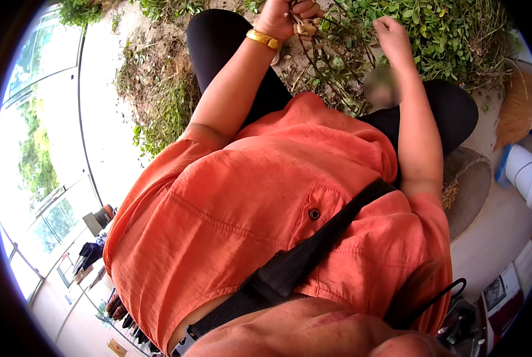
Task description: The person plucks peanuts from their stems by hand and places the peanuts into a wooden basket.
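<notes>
At the top edge of the head view, my left hand [302, 10] grips a bunch of pulled peanut plants near the roots. Pale peanut pods [306, 29] hang just under its fingers, and dark thin stems [332, 58] spread from there to the right. A gold-coloured bracelet [264, 39] circles the left wrist. My right hand [393, 38] is raised beside a heap of leafy green plants [440, 31]. Its fingertips lie close together; whether anything thin is between them is unclear. Both hands are above the ground between my bent knees.
Wilted plants and loose stems [159, 102] cover the ground at the left. By my right side is a round basket [475, 201] with peanuts inside. A white bucket [522, 167] and a brown bristly thing [520, 105] are farther right. A black strap [301, 263] crosses my chest.
</notes>
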Demonstrator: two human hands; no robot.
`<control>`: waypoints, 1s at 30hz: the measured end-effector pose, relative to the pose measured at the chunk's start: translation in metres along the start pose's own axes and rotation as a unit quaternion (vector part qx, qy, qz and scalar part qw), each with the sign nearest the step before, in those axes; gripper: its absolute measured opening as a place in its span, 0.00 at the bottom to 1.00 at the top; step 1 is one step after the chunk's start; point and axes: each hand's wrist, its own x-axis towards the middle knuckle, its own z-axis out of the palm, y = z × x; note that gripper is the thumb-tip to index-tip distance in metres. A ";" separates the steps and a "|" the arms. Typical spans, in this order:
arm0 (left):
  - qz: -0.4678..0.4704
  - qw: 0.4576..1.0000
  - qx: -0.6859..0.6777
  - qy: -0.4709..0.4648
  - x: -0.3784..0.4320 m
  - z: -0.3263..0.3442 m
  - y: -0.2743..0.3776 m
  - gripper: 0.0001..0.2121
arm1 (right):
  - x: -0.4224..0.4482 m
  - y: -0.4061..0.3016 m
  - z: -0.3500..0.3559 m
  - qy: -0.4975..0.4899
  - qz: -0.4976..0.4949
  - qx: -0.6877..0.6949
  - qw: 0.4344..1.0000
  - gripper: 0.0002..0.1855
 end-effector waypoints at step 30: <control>0.062 0.990 -0.078 0.098 0.009 0.002 0.001 0.19 | -0.050 -0.057 0.063 -0.088 -0.041 0.159 0.982 0.18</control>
